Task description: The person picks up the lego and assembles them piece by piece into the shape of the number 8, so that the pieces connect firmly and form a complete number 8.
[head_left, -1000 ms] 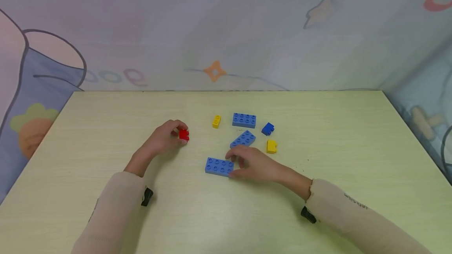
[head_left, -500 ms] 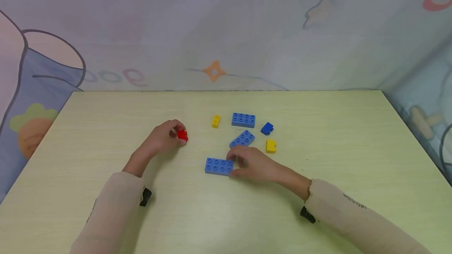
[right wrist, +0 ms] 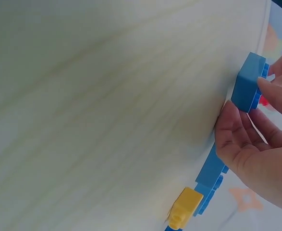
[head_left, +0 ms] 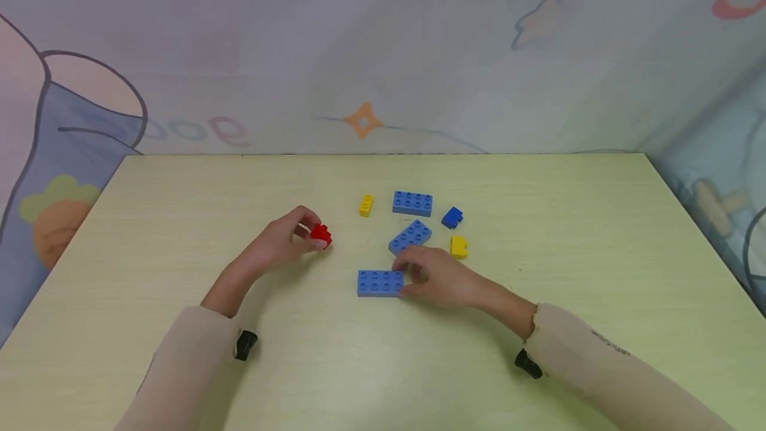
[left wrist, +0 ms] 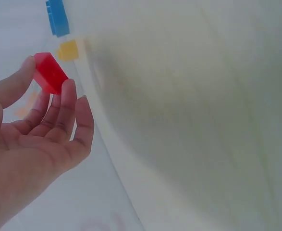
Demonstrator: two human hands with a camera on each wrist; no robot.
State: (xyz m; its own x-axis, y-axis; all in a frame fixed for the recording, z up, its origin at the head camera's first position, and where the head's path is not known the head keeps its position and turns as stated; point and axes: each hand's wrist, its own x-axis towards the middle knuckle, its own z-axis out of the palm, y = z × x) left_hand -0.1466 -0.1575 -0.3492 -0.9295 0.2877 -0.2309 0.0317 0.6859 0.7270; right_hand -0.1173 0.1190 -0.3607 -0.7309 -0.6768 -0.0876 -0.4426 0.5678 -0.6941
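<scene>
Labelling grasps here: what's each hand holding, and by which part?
Left hand: red brick, pinched by opposite sides between thumb and fingers. Right hand: frontmost blue brick, gripped at its right end, thumb on the near side.

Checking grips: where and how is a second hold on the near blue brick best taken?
Probably the left end of the near blue brick, pinched widthwise from the left: that end is bare, while the right hand grips the other.
</scene>
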